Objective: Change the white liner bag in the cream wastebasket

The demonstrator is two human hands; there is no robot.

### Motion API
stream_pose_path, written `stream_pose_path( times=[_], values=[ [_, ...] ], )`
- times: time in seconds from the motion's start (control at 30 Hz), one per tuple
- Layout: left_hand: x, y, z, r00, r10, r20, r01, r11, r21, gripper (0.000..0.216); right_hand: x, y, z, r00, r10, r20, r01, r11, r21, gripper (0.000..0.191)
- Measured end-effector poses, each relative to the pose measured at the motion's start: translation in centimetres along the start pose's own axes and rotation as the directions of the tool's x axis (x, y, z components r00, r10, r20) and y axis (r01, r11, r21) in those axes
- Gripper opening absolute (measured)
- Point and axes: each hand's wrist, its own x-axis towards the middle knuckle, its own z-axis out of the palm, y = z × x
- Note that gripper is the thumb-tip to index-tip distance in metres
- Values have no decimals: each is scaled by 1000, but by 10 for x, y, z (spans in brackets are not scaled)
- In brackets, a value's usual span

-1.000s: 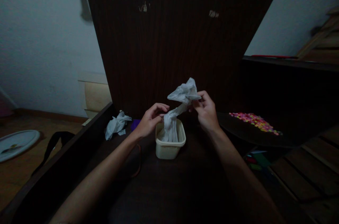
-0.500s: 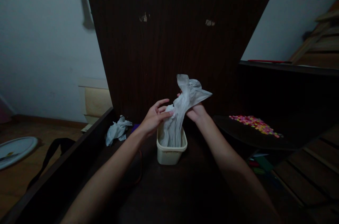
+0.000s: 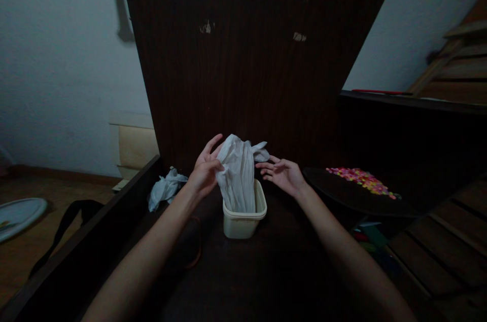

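Observation:
A cream plastic tub [image 3: 243,225] stands on the dark desk. Out of it rises a crumpled white plastic bag [image 3: 239,175], its lower part inside the tub. My left hand [image 3: 206,170] pinches the bag's left edge between thumb and fingers, with other fingers stretched up behind it. To the right, my right hand [image 3: 283,174] has its fingers apart, palm turned toward the bag. Its fingertips are close to the bag's right corner; whether they touch it I cannot tell.
Another crumpled white plastic bag [image 3: 166,189] lies by the desk's left side board [image 3: 125,210]. On a rounded shelf [image 3: 342,195] at right is a spread of small pink and yellow pieces [image 3: 361,180]. A tall dark panel [image 3: 243,68] stands behind the tub.
The bag's top has come down and shifted left. My right hand has let go and moved to its right side, fingers spread. My left hand has moved left with the bag's edge.

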Motion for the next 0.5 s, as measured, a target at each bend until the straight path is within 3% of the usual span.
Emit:
stream_pose_path(
  times=[0.17, 0.33, 0.5],
  values=[
    [-7, 3, 20, 996, -26, 87, 29, 999, -29, 79, 10, -8, 17, 999, -11, 46, 14, 997, -81, 31],
    [-6, 3, 33, 999, -37, 7, 37, 999, 23, 69, 22, -12, 33, 981, -194, -13, 193, 979, -62, 25],
    [0, 0, 28, 997, 44, -61, -36, 993, 115, 64, 32, -34, 39, 933, -357, -35, 359, 929, 89, 15]
  ],
)
